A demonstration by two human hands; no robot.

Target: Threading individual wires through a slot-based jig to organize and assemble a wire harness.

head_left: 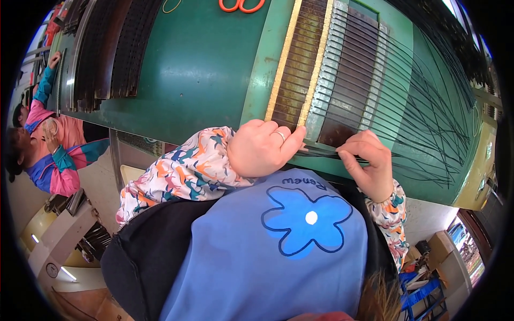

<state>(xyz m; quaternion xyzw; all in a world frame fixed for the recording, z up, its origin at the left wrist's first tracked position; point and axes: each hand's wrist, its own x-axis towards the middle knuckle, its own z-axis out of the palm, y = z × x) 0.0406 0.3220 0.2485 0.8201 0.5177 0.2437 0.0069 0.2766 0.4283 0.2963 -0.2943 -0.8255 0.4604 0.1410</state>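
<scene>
My left hand (262,148), with a ring on one finger, is closed at the near end of a dark panel (294,69) edged with yellow strips. Its fingertips touch the near end of the right yellow strip; what they grip is hidden. Thin black strands (423,107) run evenly spaced over a fixture with a silvery toothed bar (327,64) and a dark plate (353,59), then fan out to the right. My right hand (368,163) is closed in a pinch around black strands at the near edge of this row.
The green tabletop (198,64) carries orange-handled scissors (241,4) at the far edge and long dark metal strips (107,48) stacked at the left. A large bundle of black strands (444,48) lies at the far right. Another person (59,144) works at the left.
</scene>
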